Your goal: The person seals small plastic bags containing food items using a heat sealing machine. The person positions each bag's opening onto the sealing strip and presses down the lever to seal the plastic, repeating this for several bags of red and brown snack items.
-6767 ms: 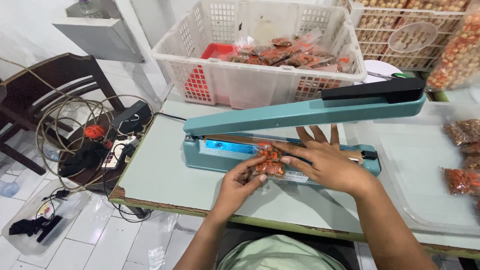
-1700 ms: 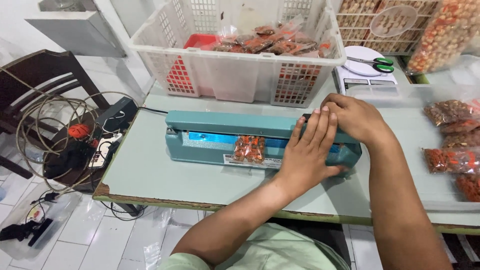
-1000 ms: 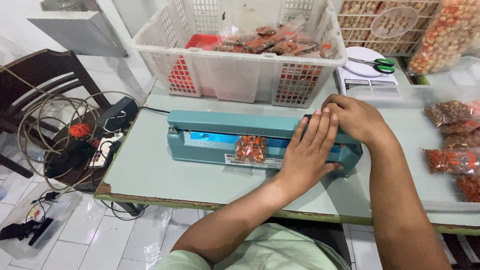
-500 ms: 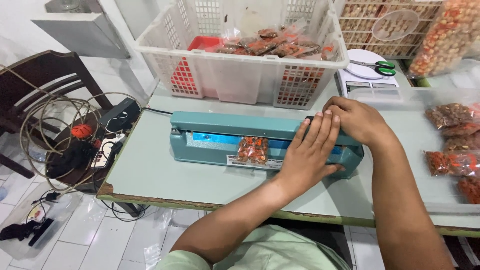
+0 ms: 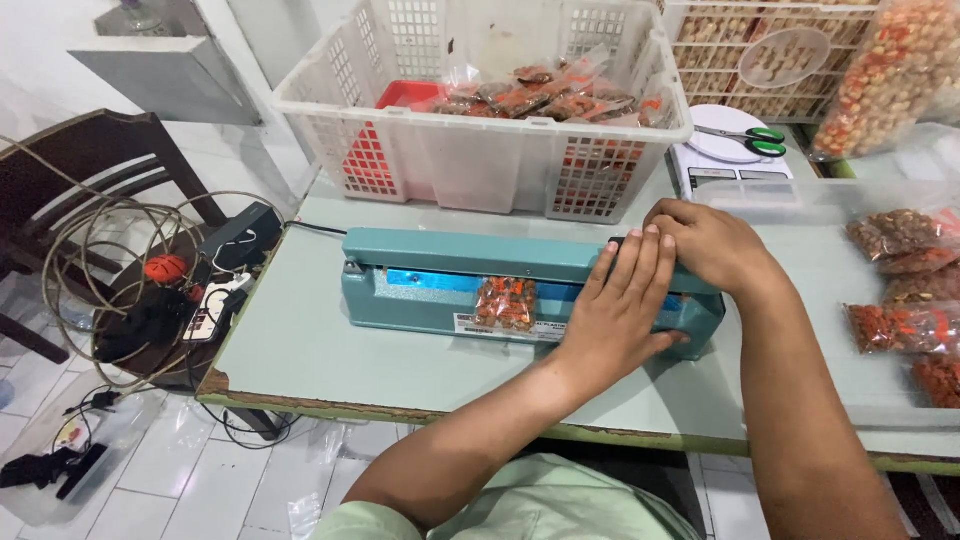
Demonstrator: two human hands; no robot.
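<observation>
Sealer: the teal heat sealer [image 5: 450,285] lies across the middle of the pale green table [image 5: 300,350], its arm lowered flat along the body.
Left hand: your left hand [image 5: 620,315] lies flat, fingers together and stretched out, pressing down on the right part of the arm.
Right hand: your right hand [image 5: 710,245] cups over the arm's right end, just beyond the left fingertips and touching them; neither hand pinches anything.
Packet: the small clear packet [image 5: 505,303] of orange-brown snack hangs out of the near side of the sealer, left of your hands, its mouth under the arm.
Handling: judge the packet light, soft and slippery, its contents brittle; take it by the film edges, not the filled middle.
Surroundings: a white basket [image 5: 480,165] of packets stands at the far side; more filled bags [image 5: 900,240] lie at the right.
</observation>
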